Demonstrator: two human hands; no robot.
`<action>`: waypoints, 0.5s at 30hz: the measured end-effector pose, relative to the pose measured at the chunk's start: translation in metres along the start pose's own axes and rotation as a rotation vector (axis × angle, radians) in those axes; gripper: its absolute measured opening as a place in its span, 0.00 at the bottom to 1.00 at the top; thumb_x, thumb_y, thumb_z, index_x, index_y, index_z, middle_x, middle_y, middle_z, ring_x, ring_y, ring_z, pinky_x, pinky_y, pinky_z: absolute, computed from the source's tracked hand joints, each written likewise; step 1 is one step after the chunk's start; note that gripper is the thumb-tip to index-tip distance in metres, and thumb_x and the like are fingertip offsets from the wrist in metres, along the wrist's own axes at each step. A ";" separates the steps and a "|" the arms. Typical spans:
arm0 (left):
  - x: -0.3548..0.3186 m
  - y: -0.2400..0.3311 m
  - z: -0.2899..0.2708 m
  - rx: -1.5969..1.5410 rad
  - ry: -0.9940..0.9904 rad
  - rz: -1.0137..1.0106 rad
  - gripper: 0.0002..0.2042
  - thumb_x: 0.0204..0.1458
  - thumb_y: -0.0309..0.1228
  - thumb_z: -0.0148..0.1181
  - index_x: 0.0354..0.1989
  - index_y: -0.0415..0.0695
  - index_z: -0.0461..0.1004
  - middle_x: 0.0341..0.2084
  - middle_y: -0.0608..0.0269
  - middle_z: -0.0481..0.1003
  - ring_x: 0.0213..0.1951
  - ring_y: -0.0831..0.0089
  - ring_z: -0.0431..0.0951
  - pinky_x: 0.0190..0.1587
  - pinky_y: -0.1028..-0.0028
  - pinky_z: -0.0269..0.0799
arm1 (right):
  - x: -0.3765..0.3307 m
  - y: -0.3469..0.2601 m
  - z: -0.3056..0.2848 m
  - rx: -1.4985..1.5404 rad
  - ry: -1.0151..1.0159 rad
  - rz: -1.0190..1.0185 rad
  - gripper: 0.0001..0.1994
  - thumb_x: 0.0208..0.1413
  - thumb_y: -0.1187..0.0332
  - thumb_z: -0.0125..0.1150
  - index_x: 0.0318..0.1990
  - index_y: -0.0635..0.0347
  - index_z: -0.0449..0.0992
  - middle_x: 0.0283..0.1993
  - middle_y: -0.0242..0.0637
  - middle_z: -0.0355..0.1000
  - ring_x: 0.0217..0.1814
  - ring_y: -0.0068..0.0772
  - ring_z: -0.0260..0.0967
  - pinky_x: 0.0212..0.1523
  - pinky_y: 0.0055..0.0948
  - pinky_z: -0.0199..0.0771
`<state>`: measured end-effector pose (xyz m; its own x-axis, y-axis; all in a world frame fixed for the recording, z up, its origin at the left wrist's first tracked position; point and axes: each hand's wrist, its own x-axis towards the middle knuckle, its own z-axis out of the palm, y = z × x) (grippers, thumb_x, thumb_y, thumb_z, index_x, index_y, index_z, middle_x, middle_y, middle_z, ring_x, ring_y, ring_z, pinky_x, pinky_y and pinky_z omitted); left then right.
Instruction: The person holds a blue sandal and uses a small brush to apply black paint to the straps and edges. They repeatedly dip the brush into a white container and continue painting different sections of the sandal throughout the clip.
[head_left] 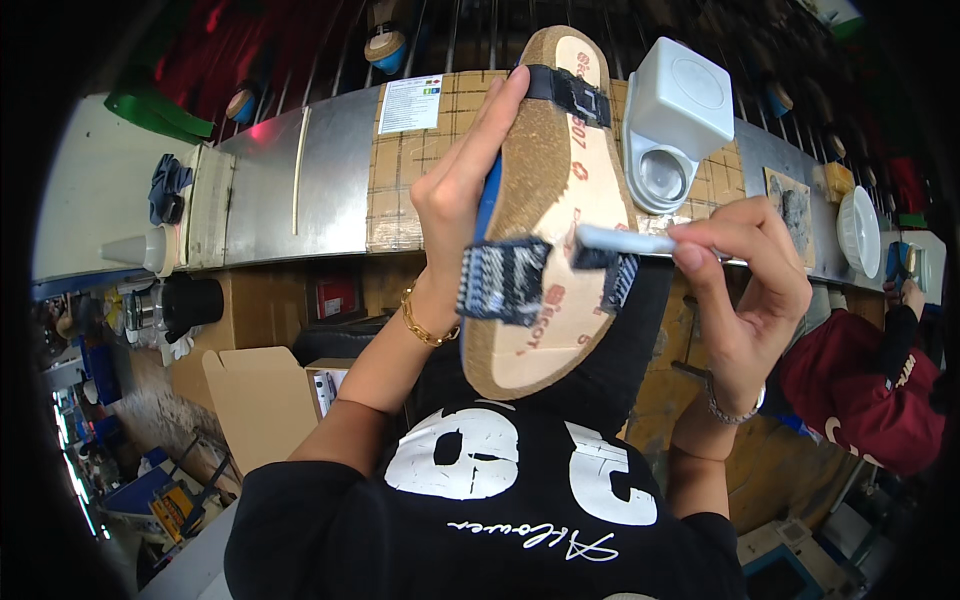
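Note:
My left hand (455, 200) grips a cork sandal sole (535, 190) from its left side, the fingers reaching up along the edge. The sole's pale underside faces me, and a blue last (489, 205) peeks out behind it. A dark strap (565, 95) is folded over the toe end. Lower down, a woven strap end (503, 281) lies folded over the left edge, with whitish smears on it. The matching strap end (622, 282) is at the right edge. Between thumb and fingers, my right hand (755, 285) pinches a pale-handled brush (630, 241), its dark head over the sole beside that right strap end.
A white dispenser pot (685, 95) with a round cup stands on the cardboard-covered bench (400, 200), right of the sole. A white bowl (858, 232) sits farther right. Racks holding blue lasts (385, 50) run behind. Another person in maroon (865, 390) works at the right.

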<state>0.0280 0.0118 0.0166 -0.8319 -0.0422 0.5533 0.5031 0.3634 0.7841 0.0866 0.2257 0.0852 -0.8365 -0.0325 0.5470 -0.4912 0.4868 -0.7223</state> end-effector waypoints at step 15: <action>0.006 0.021 -0.001 0.155 -0.016 0.328 0.30 0.46 0.22 0.68 0.63 0.37 0.73 0.56 0.36 0.75 0.56 0.50 0.79 0.49 0.66 0.81 | 0.031 -0.015 -0.004 0.052 -0.148 -0.118 0.07 0.44 0.74 0.73 0.32 0.64 0.85 0.33 0.37 0.70 0.35 0.26 0.65 0.38 0.24 0.60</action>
<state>0.0335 0.0178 0.0371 -0.6361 0.1144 0.7631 0.7036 0.4921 0.5127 0.0688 0.2205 0.1149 -0.7973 -0.2167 0.5633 -0.5963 0.4268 -0.6799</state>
